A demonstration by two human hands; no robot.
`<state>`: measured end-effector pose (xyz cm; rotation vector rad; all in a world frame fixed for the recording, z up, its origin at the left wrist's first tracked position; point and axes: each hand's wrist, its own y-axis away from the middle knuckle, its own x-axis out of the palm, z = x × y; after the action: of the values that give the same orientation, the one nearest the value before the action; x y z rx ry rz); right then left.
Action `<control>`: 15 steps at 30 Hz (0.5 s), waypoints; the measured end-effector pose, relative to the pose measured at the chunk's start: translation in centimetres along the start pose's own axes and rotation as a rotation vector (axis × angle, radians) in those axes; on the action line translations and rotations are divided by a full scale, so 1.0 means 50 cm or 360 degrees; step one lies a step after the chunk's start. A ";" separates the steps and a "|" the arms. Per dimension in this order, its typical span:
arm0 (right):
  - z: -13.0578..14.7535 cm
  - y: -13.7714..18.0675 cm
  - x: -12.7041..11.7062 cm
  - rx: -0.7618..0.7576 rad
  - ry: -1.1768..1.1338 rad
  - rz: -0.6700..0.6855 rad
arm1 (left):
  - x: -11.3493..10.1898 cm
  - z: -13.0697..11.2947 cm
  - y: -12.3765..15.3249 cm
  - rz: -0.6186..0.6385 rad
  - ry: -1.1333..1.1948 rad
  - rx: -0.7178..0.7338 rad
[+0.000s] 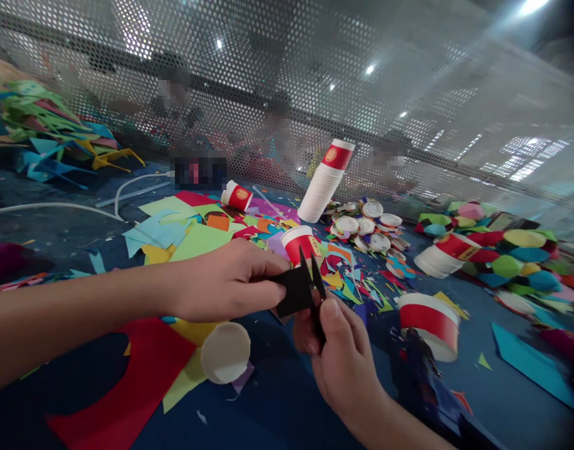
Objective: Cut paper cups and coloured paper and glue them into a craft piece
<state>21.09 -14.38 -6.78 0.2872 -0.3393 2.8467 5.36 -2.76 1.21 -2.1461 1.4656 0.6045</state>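
Observation:
Between thumb and fingers, my left hand [235, 278] pinches a small piece of black paper [294, 290]. My right hand [341, 353] grips a pair of black scissors [316, 280], whose blades point up and stand apart at the paper's right edge. The scissors' handles are mostly hidden by my fingers. Just behind the paper stands a red and white paper cup [299, 244], partly covered by the blades. Below my left wrist lies a round whitish disc [226, 353], close to a large piece of red paper [151, 369].
A tall leaning stack of paper cups [322, 187] rises behind the scraps, beside a pile of round cup pieces [366, 225]. At right are another paper cup [430, 325] and blue paper [533, 362]. A perforated metal screen [249, 81] runs behind, with people beyond it.

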 end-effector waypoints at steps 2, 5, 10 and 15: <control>-0.001 0.000 -0.003 -0.0021 0.0003 0.0012 | 0.000 0.002 -0.001 0.0011 0.0035 0.0030; 0.001 -0.001 -0.003 0.0017 0.0013 0.0015 | 0.000 0.004 -0.002 -0.0034 0.0133 0.0054; 0.008 -0.005 0.002 0.0102 0.0026 -0.0011 | 0.001 0.003 -0.002 -0.0076 0.0220 0.0028; 0.012 -0.007 0.004 0.0082 -0.0007 -0.0016 | -0.002 -0.001 0.002 -0.0081 0.0135 -0.0004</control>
<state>21.11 -14.18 -6.09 0.3044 -0.2652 2.8484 5.25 -2.75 1.30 -2.2284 1.4498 0.5029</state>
